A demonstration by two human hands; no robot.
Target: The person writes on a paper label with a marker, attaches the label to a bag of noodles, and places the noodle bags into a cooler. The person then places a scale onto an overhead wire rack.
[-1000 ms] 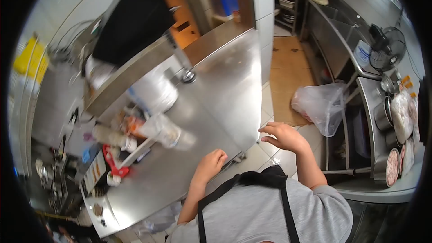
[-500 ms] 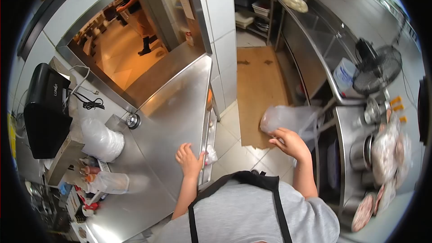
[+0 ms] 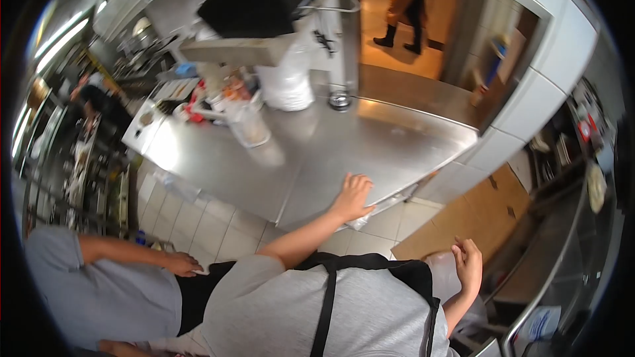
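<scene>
My left hand (image 3: 352, 197) lies palm down at the front edge of the steel counter (image 3: 324, 165), fingers spread and holding nothing. A small whitish thing (image 3: 360, 222) shows just below its thumb. My right hand (image 3: 468, 266) is raised at my right side, fingers loosely bent and apart, with nothing visible in them. Close behind it is a translucent plastic bag (image 3: 442, 272); whether they touch I cannot tell. On the counter stand a service bell (image 3: 339, 100), a stack wrapped in clear plastic (image 3: 288, 82) and a clear plastic container (image 3: 250, 127).
At my left, a co-worker in a grey shirt (image 3: 119, 284) stands close, one hand (image 3: 183, 264) near my back. Another person (image 3: 106, 106) is farther off. Beyond the pass window someone's legs (image 3: 403, 13) show. Cardboard (image 3: 479, 208) covers the floor by the steel sink unit (image 3: 562, 251).
My view has swung left, bringing the co-worker into sight. My left hand still rests by the counter edge. My right hand's fingers have loosened and point upward, near the plastic bag.
</scene>
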